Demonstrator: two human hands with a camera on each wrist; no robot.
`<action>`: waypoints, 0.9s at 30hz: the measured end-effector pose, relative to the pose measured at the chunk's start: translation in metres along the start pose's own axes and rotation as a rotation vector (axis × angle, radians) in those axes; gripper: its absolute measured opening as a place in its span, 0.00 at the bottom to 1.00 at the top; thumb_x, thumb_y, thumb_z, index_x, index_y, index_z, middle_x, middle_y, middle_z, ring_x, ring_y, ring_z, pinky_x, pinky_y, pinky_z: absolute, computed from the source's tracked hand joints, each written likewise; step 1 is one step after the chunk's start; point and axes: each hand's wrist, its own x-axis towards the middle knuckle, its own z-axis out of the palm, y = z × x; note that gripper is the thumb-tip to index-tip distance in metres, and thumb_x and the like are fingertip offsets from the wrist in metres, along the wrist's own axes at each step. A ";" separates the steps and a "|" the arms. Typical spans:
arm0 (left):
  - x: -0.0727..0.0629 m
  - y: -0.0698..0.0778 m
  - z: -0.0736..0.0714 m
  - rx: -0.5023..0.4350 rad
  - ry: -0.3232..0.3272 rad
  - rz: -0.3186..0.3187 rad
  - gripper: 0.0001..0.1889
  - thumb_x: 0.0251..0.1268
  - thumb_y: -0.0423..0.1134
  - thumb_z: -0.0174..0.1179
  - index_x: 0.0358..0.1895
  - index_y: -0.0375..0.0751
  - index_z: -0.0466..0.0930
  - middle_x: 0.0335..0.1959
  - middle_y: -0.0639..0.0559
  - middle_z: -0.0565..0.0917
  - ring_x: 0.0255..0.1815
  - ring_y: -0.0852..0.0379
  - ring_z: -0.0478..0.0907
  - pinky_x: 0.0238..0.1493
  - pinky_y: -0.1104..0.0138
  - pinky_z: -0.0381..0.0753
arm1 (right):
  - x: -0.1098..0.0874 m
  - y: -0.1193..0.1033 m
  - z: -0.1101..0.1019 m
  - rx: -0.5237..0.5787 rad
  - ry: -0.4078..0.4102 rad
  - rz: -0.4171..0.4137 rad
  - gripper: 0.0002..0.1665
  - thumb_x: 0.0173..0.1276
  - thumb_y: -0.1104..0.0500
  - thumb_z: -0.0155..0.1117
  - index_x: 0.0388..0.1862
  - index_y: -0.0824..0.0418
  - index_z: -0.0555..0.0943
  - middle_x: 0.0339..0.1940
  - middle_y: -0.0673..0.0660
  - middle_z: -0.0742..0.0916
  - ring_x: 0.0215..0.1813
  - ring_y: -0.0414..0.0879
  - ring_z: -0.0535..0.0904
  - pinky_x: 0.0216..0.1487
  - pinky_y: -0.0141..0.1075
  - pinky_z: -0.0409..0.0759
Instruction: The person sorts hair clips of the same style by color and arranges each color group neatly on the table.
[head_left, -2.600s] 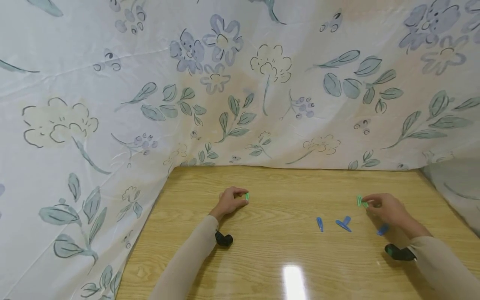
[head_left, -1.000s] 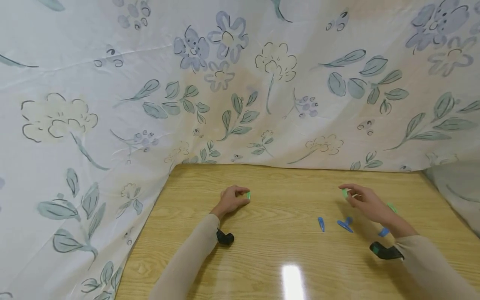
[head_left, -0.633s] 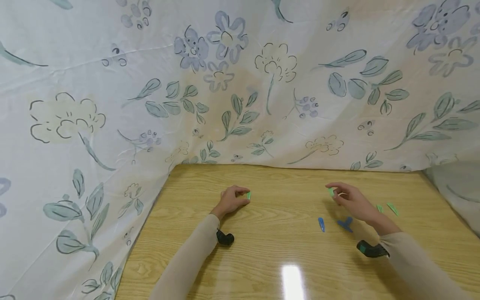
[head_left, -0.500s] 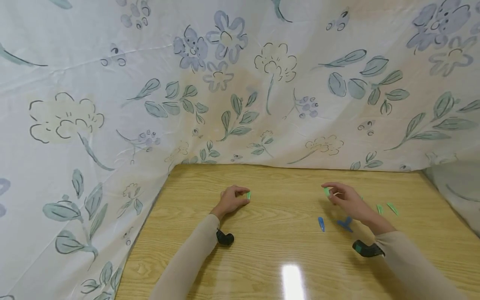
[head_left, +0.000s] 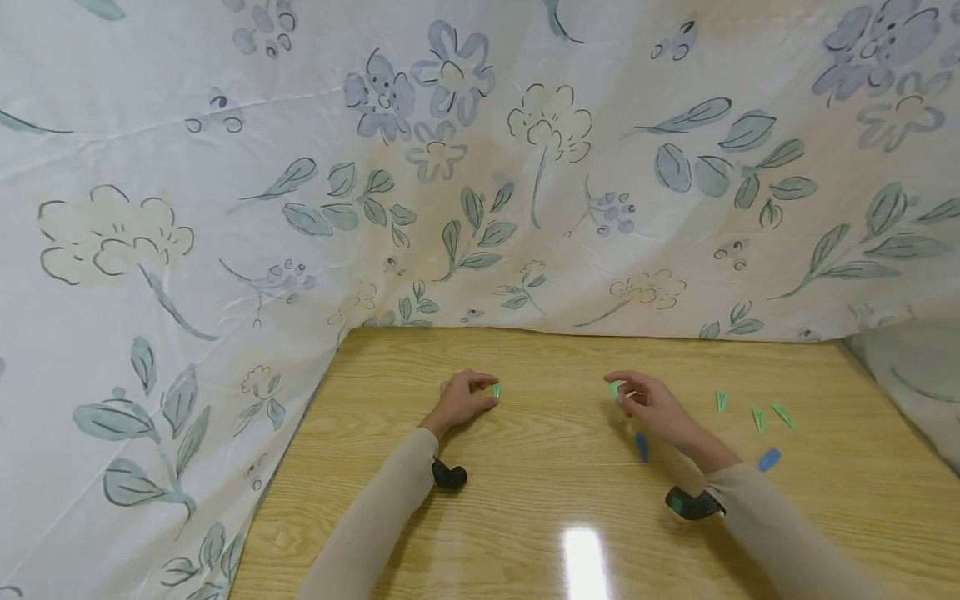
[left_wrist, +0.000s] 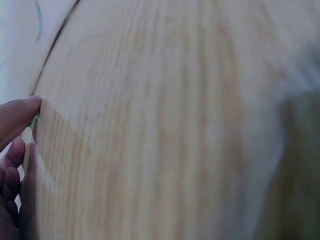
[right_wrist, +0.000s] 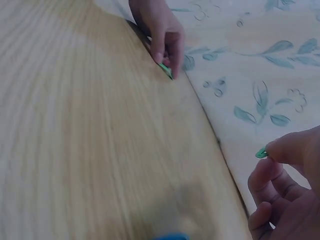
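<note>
On the left of the table my left hand (head_left: 467, 400) holds a green snap hair clip (head_left: 496, 390) between thumb and fingers, low at the tabletop. The right wrist view shows that clip (right_wrist: 166, 71) lying along the fingertips. My right hand (head_left: 656, 408) is raised over the middle of the table, pinching another green snap hair clip (right_wrist: 261, 153) by one end. Below this hand lies a blue hair clip (head_left: 642, 447), partly covered in the head view. The left wrist view catches only part of the left hand (left_wrist: 17, 155) at its edge.
To the right, three green hair clips (head_left: 758, 418) lie apart on the wooden table (head_left: 540, 475). A blue clip (head_left: 768, 459) rests nearer the right forearm, which hides the crossed blue pieces. Floral cloth (head_left: 465, 208) hangs along the back and left edges.
My right hand has picked up a green clip from the right-hand group and carried it left, uncovering the green clips there. The left hand stays in place with its clip.
</note>
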 end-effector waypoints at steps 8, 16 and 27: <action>-0.004 -0.002 0.000 0.006 -0.011 -0.004 0.19 0.61 0.44 0.72 0.56 0.49 0.87 0.46 0.50 0.85 0.48 0.52 0.77 0.55 0.54 0.55 | 0.002 -0.005 0.024 0.024 -0.013 0.026 0.22 0.78 0.69 0.52 0.68 0.77 0.69 0.43 0.70 0.78 0.33 0.51 0.79 0.37 0.37 0.81; -0.003 -0.002 -0.002 0.005 -0.012 -0.009 0.19 0.61 0.43 0.72 0.56 0.49 0.87 0.47 0.50 0.85 0.50 0.52 0.78 0.57 0.54 0.54 | 0.013 -0.007 0.038 0.029 -0.032 0.033 0.23 0.79 0.68 0.52 0.69 0.75 0.70 0.43 0.70 0.78 0.36 0.50 0.80 0.39 0.37 0.82; -0.002 0.000 -0.002 -0.006 -0.024 -0.004 0.19 0.62 0.44 0.71 0.56 0.48 0.87 0.48 0.49 0.85 0.51 0.50 0.78 0.59 0.50 0.55 | 0.026 0.000 0.049 0.058 -0.025 0.020 0.22 0.76 0.73 0.50 0.67 0.79 0.69 0.38 0.66 0.78 0.33 0.49 0.78 0.35 0.38 0.82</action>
